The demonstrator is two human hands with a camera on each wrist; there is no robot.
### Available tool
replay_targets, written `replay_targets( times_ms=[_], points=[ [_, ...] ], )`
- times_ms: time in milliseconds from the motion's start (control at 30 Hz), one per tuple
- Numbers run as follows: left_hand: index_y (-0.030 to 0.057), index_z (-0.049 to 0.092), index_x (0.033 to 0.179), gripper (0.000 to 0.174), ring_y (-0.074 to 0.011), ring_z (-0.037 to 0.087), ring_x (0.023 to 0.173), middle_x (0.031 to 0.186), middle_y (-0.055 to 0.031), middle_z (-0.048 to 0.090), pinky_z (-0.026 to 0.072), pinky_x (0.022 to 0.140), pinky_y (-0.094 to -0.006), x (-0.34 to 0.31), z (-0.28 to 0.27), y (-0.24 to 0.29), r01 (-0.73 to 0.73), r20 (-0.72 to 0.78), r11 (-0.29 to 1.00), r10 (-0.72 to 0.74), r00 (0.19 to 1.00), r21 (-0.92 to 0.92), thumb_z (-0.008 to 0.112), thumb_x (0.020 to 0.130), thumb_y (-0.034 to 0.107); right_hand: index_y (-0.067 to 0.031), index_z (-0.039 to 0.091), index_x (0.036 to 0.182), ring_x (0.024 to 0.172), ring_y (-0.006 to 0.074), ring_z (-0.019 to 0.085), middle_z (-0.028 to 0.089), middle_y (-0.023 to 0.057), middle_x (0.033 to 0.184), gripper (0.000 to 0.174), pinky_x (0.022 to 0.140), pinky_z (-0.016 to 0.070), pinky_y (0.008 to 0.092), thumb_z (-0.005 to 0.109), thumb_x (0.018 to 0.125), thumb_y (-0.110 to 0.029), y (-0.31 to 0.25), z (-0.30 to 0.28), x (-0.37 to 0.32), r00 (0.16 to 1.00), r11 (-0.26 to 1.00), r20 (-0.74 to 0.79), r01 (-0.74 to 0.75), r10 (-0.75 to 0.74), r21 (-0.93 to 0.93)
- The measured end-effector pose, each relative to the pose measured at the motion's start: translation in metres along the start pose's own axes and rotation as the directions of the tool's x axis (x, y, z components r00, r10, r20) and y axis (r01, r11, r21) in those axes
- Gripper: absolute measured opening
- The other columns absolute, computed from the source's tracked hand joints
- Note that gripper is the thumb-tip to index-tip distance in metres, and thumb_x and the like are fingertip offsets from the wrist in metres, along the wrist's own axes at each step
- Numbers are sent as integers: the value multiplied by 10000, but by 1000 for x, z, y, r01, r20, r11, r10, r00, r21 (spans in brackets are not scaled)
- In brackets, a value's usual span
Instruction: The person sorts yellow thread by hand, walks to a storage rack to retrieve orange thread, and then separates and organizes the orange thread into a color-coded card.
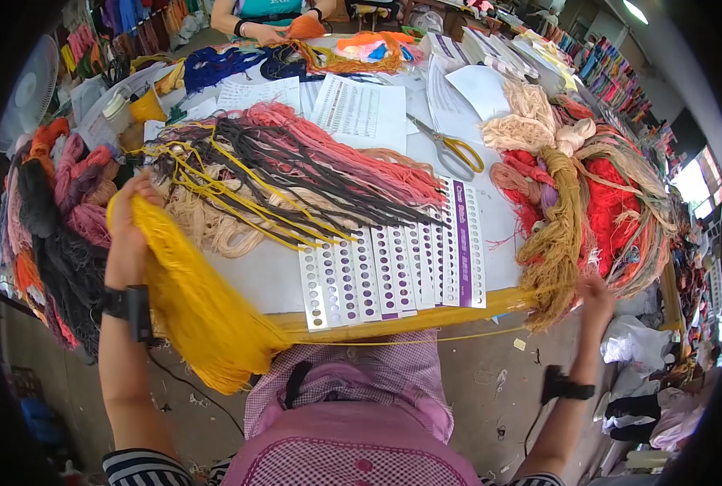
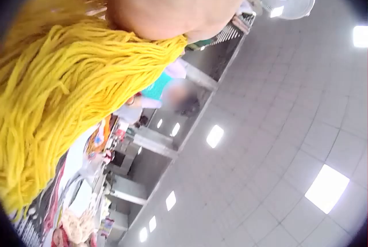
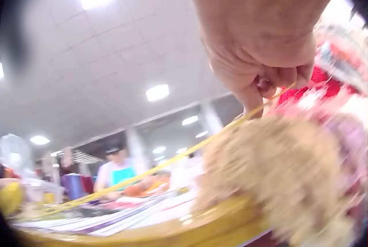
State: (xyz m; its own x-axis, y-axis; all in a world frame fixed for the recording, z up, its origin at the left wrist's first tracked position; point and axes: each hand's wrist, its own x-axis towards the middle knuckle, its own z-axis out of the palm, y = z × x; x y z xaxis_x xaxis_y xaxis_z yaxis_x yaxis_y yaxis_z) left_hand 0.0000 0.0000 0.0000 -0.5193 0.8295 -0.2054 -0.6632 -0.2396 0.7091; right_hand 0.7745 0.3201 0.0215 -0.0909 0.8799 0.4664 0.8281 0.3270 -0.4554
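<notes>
Fingers of the left hand (image 1: 134, 223) grip a thick yellow yarn hank (image 1: 195, 296); the right hand's (image 1: 597, 304) pinch one thin yellow strand (image 1: 425, 341).

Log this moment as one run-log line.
left hand: grips thick yellow thread hank | right hand: pinches thin yellow strand | strand: stretched from hank | metal scissors with yellow handle: on white table

Torso: pink garment (image 1: 353, 437), bearing a stitched panel of pale mesh pattern. Beyond the garment: pink-and-white checked cloth (image 1: 405, 368). Either side of it: dark-and-white striped sleeves (image 1: 144, 468). Left wrist: black strap (image 1: 116, 303), boxy black device (image 1: 140, 314). Right wrist: black band (image 1: 577, 390), black device (image 1: 552, 385).
</notes>
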Motion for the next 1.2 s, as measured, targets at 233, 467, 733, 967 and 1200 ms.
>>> replay_targets(
  times_ms=[233,467,733,967,1200],
  points=[
    [22,587,1143,294,-69,522,623,827,4,578,464,554,-185,-46,188,-33,-304,-68,953,304,950,5,625,914,202,-32,657,882,775,123,564,611,36,781,193,715,443,283,633,888,-223,-14,-47,60,879,978,-470,163,-84,131],
    [67,652,971,246,-57,507,609,779,28,579,424,527,-189,-30,252,-149,186,113,903,-247,962,387,674,881,295,-34,644,927,788,166,612,674,62,832,89,718,473,267,640,840,-54,-201,99,-3,923,870,78,324,-376,371],
    [53,647,959,254,-105,571,677,860,-38,656,510,623,-243,-28,248,-220,564,-61,715,-596,801,414,664,884,294,-12,638,887,600,116,603,671,63,754,76,569,473,255,603,857,-73,-274,165,-41,751,787,608,-202,-258,583],
    [67,636,906,217,-103,563,643,814,-32,641,501,612,-237,-24,243,-228,457,35,775,-523,852,437,667,877,280,-12,667,883,655,167,638,676,103,770,204,620,499,289,707,749,-161,-281,167,-53,816,853,437,124,-378,507],
    [66,634,890,206,-103,586,677,796,-28,632,480,619,-231,-21,249,-237,333,76,744,-456,887,579,607,905,269,19,653,930,684,150,647,683,110,779,290,652,510,275,700,725,-181,-280,160,-40,731,776,615,-191,-296,601]
  ],
)
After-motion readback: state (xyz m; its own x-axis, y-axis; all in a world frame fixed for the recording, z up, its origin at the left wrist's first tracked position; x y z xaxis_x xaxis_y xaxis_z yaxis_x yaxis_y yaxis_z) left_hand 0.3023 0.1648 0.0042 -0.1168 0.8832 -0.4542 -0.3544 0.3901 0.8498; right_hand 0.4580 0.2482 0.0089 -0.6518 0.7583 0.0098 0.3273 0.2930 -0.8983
